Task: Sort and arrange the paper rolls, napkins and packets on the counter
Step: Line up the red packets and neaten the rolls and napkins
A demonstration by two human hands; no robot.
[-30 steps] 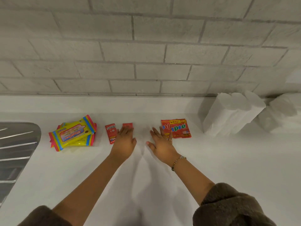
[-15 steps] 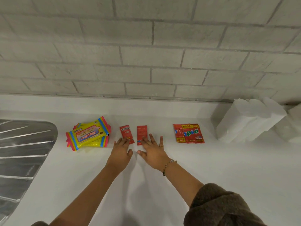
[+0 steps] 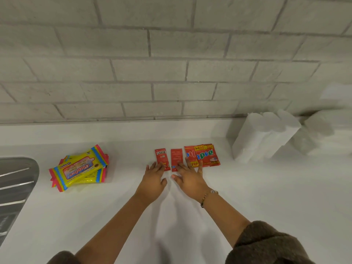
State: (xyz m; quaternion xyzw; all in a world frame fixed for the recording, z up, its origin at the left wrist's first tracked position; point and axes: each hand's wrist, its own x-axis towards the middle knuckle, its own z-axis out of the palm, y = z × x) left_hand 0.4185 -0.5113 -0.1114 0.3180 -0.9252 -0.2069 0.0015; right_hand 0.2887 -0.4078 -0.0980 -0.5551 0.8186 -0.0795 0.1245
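Two small red sachets lie side by side on the white counter [image 3: 266, 197]: the left sachet [image 3: 161, 156] and the right sachet [image 3: 176, 157]. My left hand [image 3: 154, 181] lies flat with its fingertips on the lower end of the left sachet. My right hand [image 3: 189, 178] lies flat, fingers touching the right sachet and the lower edge of two larger red packets [image 3: 204, 154] that overlap just to the right. A stack of yellow wipe packs [image 3: 80, 167] sits to the left. White paper rolls [image 3: 264, 136] stand at the back right.
A steel sink drainer [image 3: 15, 187] occupies the left edge. More white paper [image 3: 320, 130] is piled at the far right against the grey brick wall [image 3: 171, 73]. Bare counter stretches in front of my arms.
Both hands with the two small sachets have slid right, so the sachets now sit next to the larger red packets. The gap to the yellow packs has widened.
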